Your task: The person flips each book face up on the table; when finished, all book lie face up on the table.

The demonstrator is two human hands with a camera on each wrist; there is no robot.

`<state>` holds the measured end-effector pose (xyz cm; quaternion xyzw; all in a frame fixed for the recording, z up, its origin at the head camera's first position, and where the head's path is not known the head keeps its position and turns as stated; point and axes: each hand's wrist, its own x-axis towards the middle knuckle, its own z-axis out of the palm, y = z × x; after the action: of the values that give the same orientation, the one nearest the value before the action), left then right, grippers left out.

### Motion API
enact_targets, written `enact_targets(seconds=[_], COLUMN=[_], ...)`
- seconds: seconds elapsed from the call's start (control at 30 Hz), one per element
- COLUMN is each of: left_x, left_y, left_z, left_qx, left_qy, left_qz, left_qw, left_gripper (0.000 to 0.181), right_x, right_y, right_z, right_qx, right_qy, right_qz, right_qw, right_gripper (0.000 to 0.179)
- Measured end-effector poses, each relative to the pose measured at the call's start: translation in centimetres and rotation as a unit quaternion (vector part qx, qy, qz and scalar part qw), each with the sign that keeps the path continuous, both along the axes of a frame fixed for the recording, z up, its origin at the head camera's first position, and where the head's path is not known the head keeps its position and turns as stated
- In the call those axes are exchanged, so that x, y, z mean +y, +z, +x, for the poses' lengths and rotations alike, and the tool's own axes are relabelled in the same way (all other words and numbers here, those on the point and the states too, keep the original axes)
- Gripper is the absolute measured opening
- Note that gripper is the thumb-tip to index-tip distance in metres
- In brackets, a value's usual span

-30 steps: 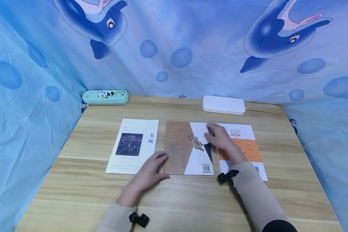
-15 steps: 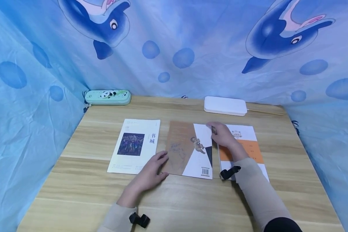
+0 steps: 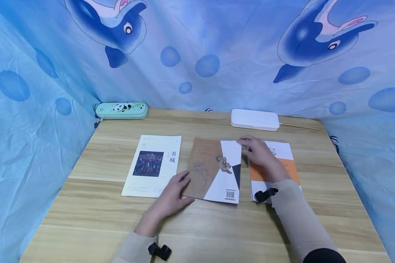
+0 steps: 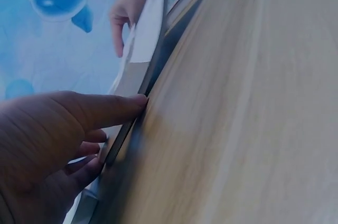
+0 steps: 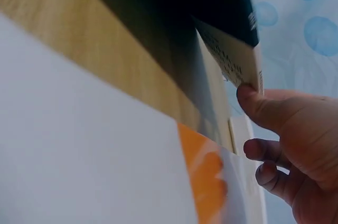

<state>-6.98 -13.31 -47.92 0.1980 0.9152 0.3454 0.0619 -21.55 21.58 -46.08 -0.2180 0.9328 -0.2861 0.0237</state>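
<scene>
A brown and white book (image 3: 214, 171) lies in the middle of the wooden table (image 3: 200, 226), its right side tilted up off the surface. My right hand (image 3: 260, 155) pinches its top right corner; in the right wrist view the thumb (image 5: 259, 105) presses the corner of the raised book (image 5: 227, 18). My left hand (image 3: 174, 193) holds the lower left corner, with the thumb (image 4: 116, 108) against the edge of the book (image 4: 148, 39) and the fingers on the other side. Under my right wrist lies an orange and white book (image 3: 283, 164).
A white book with a dark picture (image 3: 154, 164) lies left of the middle one. At the back edge are a green panda pencil case (image 3: 121, 110) and a flat white box (image 3: 254, 119). Blue dolphin cloth walls the table on three sides.
The right edge of the middle book has risen off the table and the book has swung slightly left. My right hand moved to its top right corner. The left hand stayed put.
</scene>
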Motion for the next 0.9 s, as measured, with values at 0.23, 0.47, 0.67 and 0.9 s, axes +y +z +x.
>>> enact_targets(seconds=[0.23,0.47,0.67,0.9], left_x=[0.2,0.0,-0.1,-0.1], left_y=[-0.1,0.1,0.4,0.8], left_z=[0.1,0.2,0.4,0.4], left_qx=[-0.001,0.025,0.049,0.084], left_qy=[0.012,0.006,0.028,0.067], left_qz=[-0.01,-0.023,-0.022,0.019], left_qw=[0.9999,0.9994,0.9982,0.994], left_gripper=[0.077,0.062,0.049,0.039], right_x=[0.7,1.5,1.7,1.7], right_y=[0.8,1.1,1.1,2.1], right_z=[0.3,0.5,0.8,1.4], right_qx=[0.004,0.014,-0.012,-0.001], right_qy=[-0.003,0.015,0.011,-0.041], right_qz=[-0.03,-0.096,-0.146,-0.164], right_qw=[0.9995,0.9952,0.9891,0.9857], right_gripper=[0.041,0.033,0.034,0.033])
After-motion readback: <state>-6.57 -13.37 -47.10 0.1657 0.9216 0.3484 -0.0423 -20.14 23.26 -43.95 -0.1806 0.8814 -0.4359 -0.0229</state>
